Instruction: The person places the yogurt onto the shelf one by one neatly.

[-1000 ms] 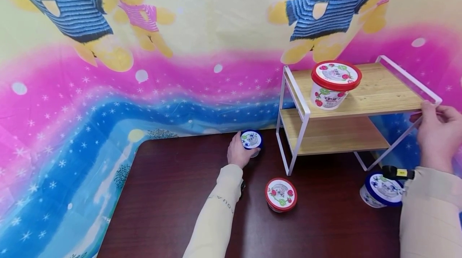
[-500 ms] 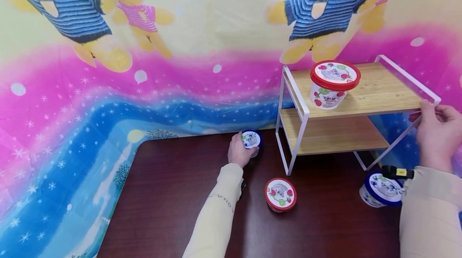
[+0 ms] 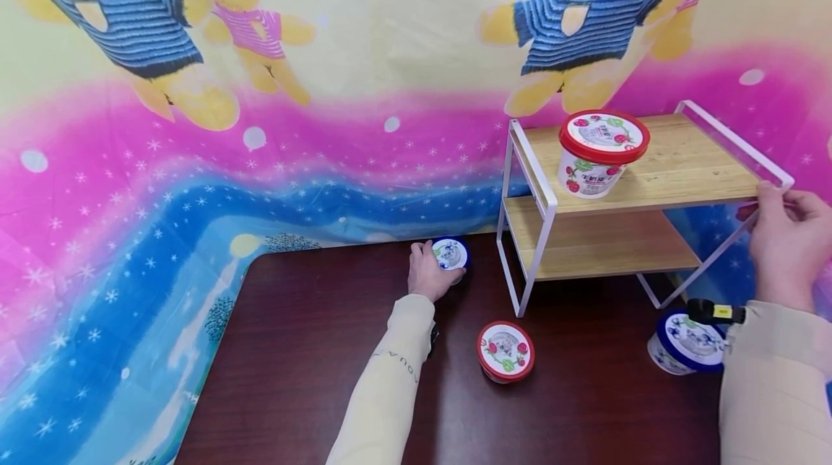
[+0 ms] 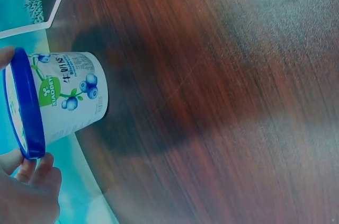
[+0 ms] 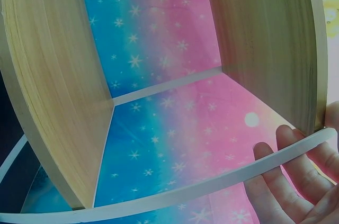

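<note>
The left hand (image 3: 429, 276) gripped a tub (image 4: 71, 94) by its blue lid (image 4: 27, 102), at the back of the table (image 3: 312, 357); the right hand (image 3: 789, 237) held the rack (image 3: 702, 162). The tub was probably light, stiff and slightly slippery, best held around its sides, just under that lid.

In head view, can't see all of left blue lid (image 3: 453, 254) under left hand (image 3: 427, 271). Can't see all of right tub (image 3: 671, 357) behind right sleeve (image 3: 773, 385). Can't read tiny words on front red lid (image 3: 505, 351).
</note>
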A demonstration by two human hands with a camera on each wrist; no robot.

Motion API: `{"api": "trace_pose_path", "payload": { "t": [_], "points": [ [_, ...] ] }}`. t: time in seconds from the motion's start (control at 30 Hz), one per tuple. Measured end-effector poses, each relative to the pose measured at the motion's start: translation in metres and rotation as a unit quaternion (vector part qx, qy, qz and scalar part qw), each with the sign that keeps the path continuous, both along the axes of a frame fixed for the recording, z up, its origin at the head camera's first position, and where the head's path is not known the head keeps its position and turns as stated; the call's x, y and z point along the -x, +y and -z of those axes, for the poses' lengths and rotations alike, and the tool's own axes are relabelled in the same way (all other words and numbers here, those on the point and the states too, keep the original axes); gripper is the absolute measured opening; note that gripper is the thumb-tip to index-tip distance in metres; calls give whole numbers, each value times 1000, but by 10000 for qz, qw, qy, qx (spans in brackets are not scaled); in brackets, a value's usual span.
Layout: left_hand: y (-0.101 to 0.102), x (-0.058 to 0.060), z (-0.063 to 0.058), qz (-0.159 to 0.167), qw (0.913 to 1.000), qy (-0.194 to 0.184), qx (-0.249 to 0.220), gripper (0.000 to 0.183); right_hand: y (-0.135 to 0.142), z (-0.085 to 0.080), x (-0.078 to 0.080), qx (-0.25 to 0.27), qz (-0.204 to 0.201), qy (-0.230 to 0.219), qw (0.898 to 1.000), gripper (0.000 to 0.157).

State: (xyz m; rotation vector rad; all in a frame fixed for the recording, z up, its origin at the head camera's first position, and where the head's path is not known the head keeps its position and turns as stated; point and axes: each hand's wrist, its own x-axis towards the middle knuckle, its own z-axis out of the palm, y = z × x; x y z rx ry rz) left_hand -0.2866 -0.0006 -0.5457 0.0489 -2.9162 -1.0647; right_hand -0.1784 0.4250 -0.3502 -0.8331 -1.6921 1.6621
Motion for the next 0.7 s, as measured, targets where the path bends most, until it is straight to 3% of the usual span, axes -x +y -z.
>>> {"api": "trace_pose_path", "payload": {
  "t": [0.43,0.7],
  "points": [
    [1,-3,-8,216,9991,-66,350,102,11,9,6,-106,-6,362,9993,18],
    [-2,-2,-8,427,9975,-203,535,101,10,7,5,-120,-52,139,9998,13]
  ]
}}
